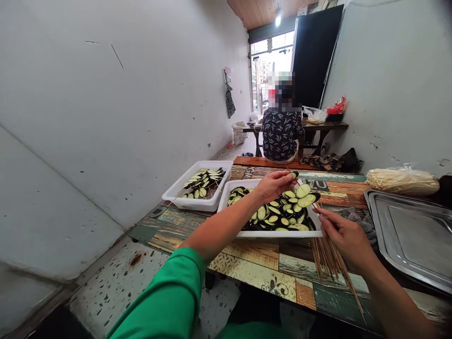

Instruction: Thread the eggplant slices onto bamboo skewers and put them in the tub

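Over the far side of a white tub (270, 234) full of sliced eggplant (273, 212), my left hand (273, 187) pinches a small eggplant slice (294, 175). My right hand (341, 233) grips a thin wooden skewer (315, 205) near the tub's right rim. Larger eggplant slices (306, 197) are threaded on that skewer between my two hands. Below my right hand, a bundle of bare wooden skewers (328, 259) lies on the table, partly under the tub's corner.
To the left, another white tub (192, 203) holds skewered eggplant. Metal trays (416, 230) and a bag of pale sticks (402, 180) lie on the right of the patterned table (247, 254). Ahead, a person (281, 134) sits facing away at another table (326, 126).
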`<action>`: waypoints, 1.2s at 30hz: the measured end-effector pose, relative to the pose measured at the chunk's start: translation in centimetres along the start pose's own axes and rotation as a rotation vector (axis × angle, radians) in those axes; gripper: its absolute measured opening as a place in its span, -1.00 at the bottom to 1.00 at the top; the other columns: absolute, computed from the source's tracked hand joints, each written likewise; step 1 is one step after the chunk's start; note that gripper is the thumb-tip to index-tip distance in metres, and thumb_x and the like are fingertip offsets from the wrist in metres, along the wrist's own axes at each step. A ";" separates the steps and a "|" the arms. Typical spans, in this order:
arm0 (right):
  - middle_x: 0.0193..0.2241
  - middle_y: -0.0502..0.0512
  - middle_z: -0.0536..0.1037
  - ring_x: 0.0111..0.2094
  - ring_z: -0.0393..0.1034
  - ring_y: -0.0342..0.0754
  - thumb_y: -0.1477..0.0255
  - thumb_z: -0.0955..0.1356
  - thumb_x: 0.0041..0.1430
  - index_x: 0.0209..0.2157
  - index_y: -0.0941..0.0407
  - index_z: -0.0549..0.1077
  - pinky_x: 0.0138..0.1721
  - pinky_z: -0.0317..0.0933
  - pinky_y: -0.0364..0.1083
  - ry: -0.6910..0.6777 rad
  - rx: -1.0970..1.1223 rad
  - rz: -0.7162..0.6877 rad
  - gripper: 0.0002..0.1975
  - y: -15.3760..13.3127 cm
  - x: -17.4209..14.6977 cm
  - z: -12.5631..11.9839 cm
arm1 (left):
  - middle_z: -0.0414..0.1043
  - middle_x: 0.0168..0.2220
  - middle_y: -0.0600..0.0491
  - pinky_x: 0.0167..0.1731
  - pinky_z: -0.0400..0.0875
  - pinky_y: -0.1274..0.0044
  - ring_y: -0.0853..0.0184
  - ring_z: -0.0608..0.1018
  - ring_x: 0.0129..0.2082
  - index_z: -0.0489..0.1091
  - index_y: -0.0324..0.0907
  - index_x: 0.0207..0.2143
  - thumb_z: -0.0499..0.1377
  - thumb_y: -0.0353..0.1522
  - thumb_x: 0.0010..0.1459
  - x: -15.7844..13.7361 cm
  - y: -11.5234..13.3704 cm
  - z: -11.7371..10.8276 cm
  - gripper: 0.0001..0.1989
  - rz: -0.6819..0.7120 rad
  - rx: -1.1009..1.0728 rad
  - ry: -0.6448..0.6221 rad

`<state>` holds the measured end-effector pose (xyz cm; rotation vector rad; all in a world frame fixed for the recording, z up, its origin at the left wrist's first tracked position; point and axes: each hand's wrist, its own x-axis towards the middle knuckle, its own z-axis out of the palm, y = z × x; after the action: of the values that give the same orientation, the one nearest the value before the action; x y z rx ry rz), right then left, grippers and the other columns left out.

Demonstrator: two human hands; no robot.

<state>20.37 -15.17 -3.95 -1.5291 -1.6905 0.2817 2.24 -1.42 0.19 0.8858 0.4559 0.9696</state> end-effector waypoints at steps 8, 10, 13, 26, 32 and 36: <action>-0.11 0.15 0.57 -0.13 0.49 0.04 0.28 0.25 0.18 -0.05 0.12 0.52 -0.10 0.35 -0.02 0.069 0.078 -0.051 -0.62 0.1 0.0 0.0 | 0.52 -0.42 0.00 -0.41 0.37 0.66 0.53 0.50 -0.51 0.48 -0.30 -0.40 0.31 -0.54 -0.06 -0.4 0.7 0.7 -0.89 0.043 -0.019 0.072; -0.10 0.14 0.57 -0.11 0.49 0.04 0.29 0.26 0.18 -0.05 0.11 0.52 -0.08 0.35 -0.02 0.073 0.083 -0.046 -0.63 0.1 -0.1 -0.1 | 0.52 -0.42 0.00 -0.42 0.37 0.66 0.53 0.49 -0.51 0.48 -0.31 -0.41 0.30 -0.55 -0.06 -0.3 0.8 0.8 -0.90 0.040 -0.032 0.086; -0.11 0.15 0.57 -0.11 0.49 0.06 0.29 0.26 0.18 -0.06 0.11 0.53 -0.12 0.38 -0.03 0.076 0.070 -0.014 -0.63 -0.1 -0.2 -0.2 | 0.50 -0.42 0.00 -0.43 0.37 0.68 0.55 0.48 -0.51 0.48 -0.31 -0.40 0.27 -0.55 -0.02 0.1 1.1 0.4 -0.93 0.074 -0.075 0.134; -0.15 0.17 0.59 -0.17 0.52 0.06 0.28 0.26 0.16 -0.09 0.14 0.55 -0.18 0.39 -0.06 0.064 0.035 -0.024 -0.62 0.0 -0.1 -0.2 | 0.46 -0.43 0.00 -0.51 0.32 0.74 0.58 0.43 -0.53 0.45 -0.33 -0.40 0.18 -0.53 0.10 0.1 2.4 -0.4 -0.94 0.037 -0.134 0.145; -0.26 0.16 0.63 -0.37 0.54 -0.01 0.29 0.25 0.14 -0.12 0.15 0.56 -0.42 0.37 -0.14 0.061 0.021 -0.009 -0.61 -0.4 -0.1 -0.2 | 0.47 -0.43 0.05 -0.43 0.34 0.70 0.56 0.45 -0.50 0.48 -0.30 -0.38 0.26 -0.51 0.01 0.2 1.7 0.2 -0.94 0.145 -0.100 0.229; -0.39 0.14 0.64 -0.53 0.47 -0.08 0.27 0.25 0.12 -0.14 0.20 0.57 -0.52 0.32 -0.16 0.053 0.019 0.012 -0.58 -0.5 -0.2 -0.2 | 0.48 -0.43 0.05 -0.39 0.37 0.68 0.55 0.47 -0.49 0.47 -0.29 -0.39 0.25 -0.51 0.02 0.2 1.6 0.3 -0.95 0.181 -0.158 0.258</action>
<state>20.09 -15.53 -3.57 -1.5201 -1.6338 0.2600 1.72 -0.91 1.72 0.6691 0.5162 1.2765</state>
